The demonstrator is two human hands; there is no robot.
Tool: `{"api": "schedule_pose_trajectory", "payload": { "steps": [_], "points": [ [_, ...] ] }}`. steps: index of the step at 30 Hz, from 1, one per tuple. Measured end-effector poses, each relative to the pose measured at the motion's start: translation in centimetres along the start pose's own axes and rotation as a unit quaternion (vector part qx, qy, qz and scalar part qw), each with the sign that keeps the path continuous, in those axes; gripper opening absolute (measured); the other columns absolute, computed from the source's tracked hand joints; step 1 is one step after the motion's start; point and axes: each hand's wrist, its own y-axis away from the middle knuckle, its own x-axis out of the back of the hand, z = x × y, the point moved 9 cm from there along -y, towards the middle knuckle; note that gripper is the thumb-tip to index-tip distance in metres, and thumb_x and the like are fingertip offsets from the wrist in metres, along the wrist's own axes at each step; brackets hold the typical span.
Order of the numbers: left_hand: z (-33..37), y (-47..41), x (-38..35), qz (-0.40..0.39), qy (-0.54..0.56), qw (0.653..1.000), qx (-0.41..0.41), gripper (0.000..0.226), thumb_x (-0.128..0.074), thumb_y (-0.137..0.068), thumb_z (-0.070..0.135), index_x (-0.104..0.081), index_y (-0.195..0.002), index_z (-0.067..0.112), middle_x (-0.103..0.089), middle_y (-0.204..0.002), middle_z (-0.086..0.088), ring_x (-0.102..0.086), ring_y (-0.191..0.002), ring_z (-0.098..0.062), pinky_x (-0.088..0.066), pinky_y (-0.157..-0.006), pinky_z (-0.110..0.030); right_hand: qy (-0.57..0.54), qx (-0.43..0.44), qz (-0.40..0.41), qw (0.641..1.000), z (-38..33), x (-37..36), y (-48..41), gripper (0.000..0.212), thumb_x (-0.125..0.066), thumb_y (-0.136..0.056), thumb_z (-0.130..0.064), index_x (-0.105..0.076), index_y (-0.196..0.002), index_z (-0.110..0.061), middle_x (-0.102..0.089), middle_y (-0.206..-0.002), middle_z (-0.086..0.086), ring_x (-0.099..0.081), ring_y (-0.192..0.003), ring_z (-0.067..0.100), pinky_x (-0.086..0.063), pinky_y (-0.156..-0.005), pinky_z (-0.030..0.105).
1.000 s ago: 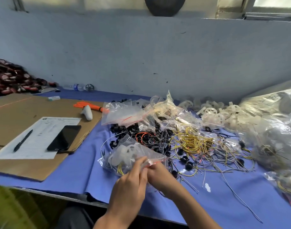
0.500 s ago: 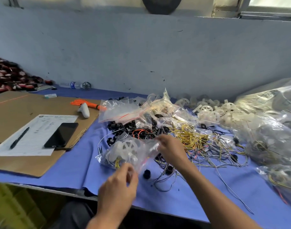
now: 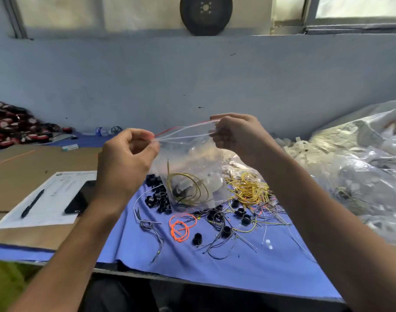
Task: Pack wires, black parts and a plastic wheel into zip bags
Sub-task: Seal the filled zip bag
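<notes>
I hold a clear zip bag (image 3: 188, 167) up above the blue cloth. My left hand (image 3: 127, 161) pinches the left end of its red-lined top edge. My right hand (image 3: 235, 136) pinches the right end. Inside the bag lie yellow wires, a dark part and pale plastic. On the cloth below are black parts (image 3: 158, 200), a pile of yellow wires (image 3: 248, 188), an orange wire loop (image 3: 180, 227) and grey wires (image 3: 149, 226). White plastic wheels (image 3: 305, 152) are heaped behind my right forearm.
A cardboard sheet (image 3: 16, 167) at left carries a paper form, a pen (image 3: 32, 202) and a black phone (image 3: 80, 199). Big clear bags (image 3: 368, 158) fill the right side. Dark red parts (image 3: 10, 124) pile at the far left. The table edge runs close in front.
Both hands have lifted the filled bag off the cloth to about chest height. Each now grips one end of its top. The camera has tilted up.
</notes>
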Motion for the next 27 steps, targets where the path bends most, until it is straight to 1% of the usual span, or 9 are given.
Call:
{"api": "schedule_pose_trajectory", "payload": {
  "steps": [6, 11, 13, 15, 17, 19, 22, 24, 27],
  "points": [
    [-0.9, 2.3, -6.5, -0.104, -0.077, 0.991, -0.031, 0.013, -0.072, -0.09, 0.023, -0.065, -0.081, 0.031, -0.067, -0.082, 0.003, -0.057, -0.068, -0.008, -0.047, -0.067, -0.027, 0.057, -0.053, 0.045, 0.996, 2.7, 7.3, 3.4, 0.026, -0.048, -0.085, 0.005, -0.064, -0.105, 0.004, -0.058, -0.05, 0.009, -0.047, -0.046, 0.017, -0.039, -0.043, 0.018],
    [-2.5, 5.3, -12.4, -0.218, -0.109, 0.969, -0.034, 0.006, -0.062, -0.097, 0.021, -0.065, -0.092, 0.018, -0.062, -0.088, -0.001, -0.056, -0.08, -0.019, -0.045, -0.075, -0.033, 0.171, -0.105, 0.085, 0.976, 5.7, 13.2, 5.7, 0.022, -0.057, -0.091, -0.009, -0.064, -0.105, 0.007, -0.056, -0.062, 0.01, -0.044, -0.049, 0.015, -0.035, -0.044, 0.019],
    [-2.3, 5.7, -13.4, -0.229, -0.12, 0.965, -0.046, 0.008, -0.06, -0.098, 0.023, -0.063, -0.092, 0.018, -0.059, -0.089, 0.003, -0.055, -0.082, -0.018, -0.042, -0.074, -0.032, 0.313, -0.052, 0.122, 0.94, 4.5, 14.5, 5.8, 0.017, -0.064, -0.089, -0.024, -0.071, -0.096, -0.011, -0.061, -0.077, 0.006, -0.052, -0.062, 0.017, -0.04, -0.052, 0.025],
    [-2.0, 5.8, -14.0, -0.242, -0.125, 0.961, -0.047, 0.009, -0.059, -0.098, 0.027, -0.062, -0.092, 0.022, -0.059, -0.09, 0.005, -0.055, -0.081, -0.015, -0.043, -0.073, -0.032, 0.46, 0.069, 0.159, 0.871, 1.6, 13.7, 6.1, 0.024, -0.067, -0.085, -0.043, -0.072, -0.098, -0.023, -0.064, -0.091, 0.0, -0.058, -0.084, 0.016, -0.046, -0.071, 0.031],
    [-1.6, 5.8, -14.3, -0.25, -0.116, 0.96, -0.051, 0.007, -0.061, -0.097, 0.029, -0.063, -0.092, 0.024, -0.062, -0.09, 0.006, -0.057, -0.081, -0.012, -0.044, -0.072, -0.031, 0.51, 0.175, 0.094, 0.837, -0.3, 9.9, 6.6, 0.035, -0.065, -0.083, -0.054, -0.069, -0.109, -0.03, -0.06, -0.107, -0.001, -0.052, -0.106, 0.016, -0.042, -0.091, 0.034],
    [-1.2, 5.8, -14.3, -0.253, -0.101, 0.96, -0.057, 0.004, -0.062, -0.097, 0.029, -0.063, -0.093, 0.026, -0.063, -0.087, 0.009, -0.057, -0.076, -0.006, -0.042, -0.067, -0.025, 0.565, 0.188, -0.029, 0.803, 0.3, 5.7, 6.4, 0.046, -0.062, -0.081, -0.062, -0.063, -0.12, -0.037, -0.057, -0.121, -0.004, -0.045, -0.119, 0.018, -0.036, -0.102, 0.04],
    [-1.0, 5.8, -14.0, -0.253, -0.067, 0.964, -0.048, 0.003, -0.064, -0.096, 0.027, -0.064, -0.094, 0.029, -0.066, -0.08, 0.013, -0.058, -0.072, 0.002, -0.044, -0.066, -0.022, 0.658, 0.184, -0.103, 0.723, 1.7, 2.3, 5.8, 0.037, -0.062, -0.083, -0.056, -0.065, -0.116, -0.038, -0.062, -0.118, -0.009, -0.048, -0.116, 0.018, -0.035, -0.099, 0.042],
    [-1.1, 5.9, -13.8, -0.248, -0.048, 0.967, -0.044, 0.004, -0.066, -0.095, 0.023, -0.066, -0.094, 0.028, -0.067, -0.078, 0.014, -0.059, -0.071, 0.003, -0.047, -0.068, -0.022, 0.661, 0.194, -0.107, 0.717, 1.8, 1.6, 5.4, 0.022, -0.064, -0.086, -0.045, -0.07, -0.105, -0.034, -0.068, -0.107, -0.012, -0.057, -0.108, 0.015, -0.038, -0.093, 0.037],
    [-1.6, 6.0, -13.3, -0.24, -0.044, 0.969, -0.032, 0.009, -0.067, -0.094, 0.017, -0.069, -0.1, 0.023, -0.068, -0.08, 0.014, -0.061, -0.074, 0.003, -0.049, -0.073, -0.022, 0.637, 0.174, -0.123, 0.741, 2.4, 1.6, 5.3, 0.012, -0.065, -0.086, -0.036, -0.071, -0.095, -0.03, -0.072, -0.097, -0.011, -0.064, -0.097, 0.011, -0.046, -0.092, 0.036]
  ]
}}
